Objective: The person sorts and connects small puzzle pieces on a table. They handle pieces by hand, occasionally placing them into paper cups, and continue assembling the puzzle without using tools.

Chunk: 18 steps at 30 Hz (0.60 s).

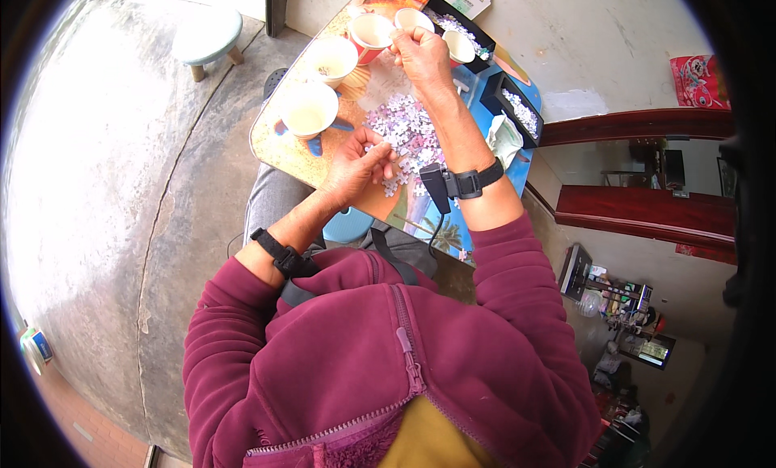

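Observation:
A loose pile of pale purple and white jigsaw puzzle pieces [408, 127] lies in the middle of a small table [380, 203] printed with a beach scene. At the pile's near left edge is my left hand [356, 167], its fingers curled and thumb against them; what they hold is too small to make out. Over the far side my right hand [424, 60] is closed in a pinch beside the rim of a red and white paper cup [368, 54]. Its fingertips hide whatever is between them. Several more paper cups, including one at the left [309, 112], stand along the table's far left side.
Two black trays, a far one [482, 38] and a nearer one [495, 96], hold more pieces at the right edge. A crumpled pale bag [504, 138] lies by the nearer tray. A round stool [212, 38] stands on the concrete floor to the left.

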### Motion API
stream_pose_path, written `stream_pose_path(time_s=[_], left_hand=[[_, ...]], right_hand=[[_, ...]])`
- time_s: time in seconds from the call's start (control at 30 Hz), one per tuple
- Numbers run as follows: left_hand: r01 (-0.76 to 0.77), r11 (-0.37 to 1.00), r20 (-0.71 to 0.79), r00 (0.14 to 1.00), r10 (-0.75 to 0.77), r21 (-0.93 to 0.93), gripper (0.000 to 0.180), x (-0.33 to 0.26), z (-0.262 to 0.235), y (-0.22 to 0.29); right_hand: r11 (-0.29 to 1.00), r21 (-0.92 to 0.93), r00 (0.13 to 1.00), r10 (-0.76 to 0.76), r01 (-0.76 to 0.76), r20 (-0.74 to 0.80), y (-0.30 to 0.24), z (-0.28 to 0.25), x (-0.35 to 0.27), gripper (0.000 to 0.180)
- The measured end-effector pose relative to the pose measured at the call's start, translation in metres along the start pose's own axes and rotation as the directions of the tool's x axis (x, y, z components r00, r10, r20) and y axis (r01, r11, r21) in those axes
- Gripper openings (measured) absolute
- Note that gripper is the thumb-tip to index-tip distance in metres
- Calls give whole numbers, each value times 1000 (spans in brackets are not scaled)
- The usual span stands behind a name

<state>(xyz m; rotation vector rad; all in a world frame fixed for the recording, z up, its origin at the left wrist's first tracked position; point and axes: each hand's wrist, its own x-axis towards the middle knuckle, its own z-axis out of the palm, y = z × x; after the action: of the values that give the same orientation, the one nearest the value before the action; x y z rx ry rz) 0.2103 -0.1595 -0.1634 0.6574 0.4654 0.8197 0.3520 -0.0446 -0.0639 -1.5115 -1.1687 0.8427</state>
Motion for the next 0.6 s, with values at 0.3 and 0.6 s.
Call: stream_pose_path(time_s=[0.3, 0.6], left_hand=[[-5, 1000, -13, 1000, 5, -4, 12, 0, 1, -1], [-7, 1000, -7, 1000, 7, -18, 13, 0, 0, -2]], right_hand=[[1000, 15, 1000, -7, 7, 12, 2, -1, -4, 19], [999, 32, 1000, 8, -8, 8, -3, 0, -1, 20]])
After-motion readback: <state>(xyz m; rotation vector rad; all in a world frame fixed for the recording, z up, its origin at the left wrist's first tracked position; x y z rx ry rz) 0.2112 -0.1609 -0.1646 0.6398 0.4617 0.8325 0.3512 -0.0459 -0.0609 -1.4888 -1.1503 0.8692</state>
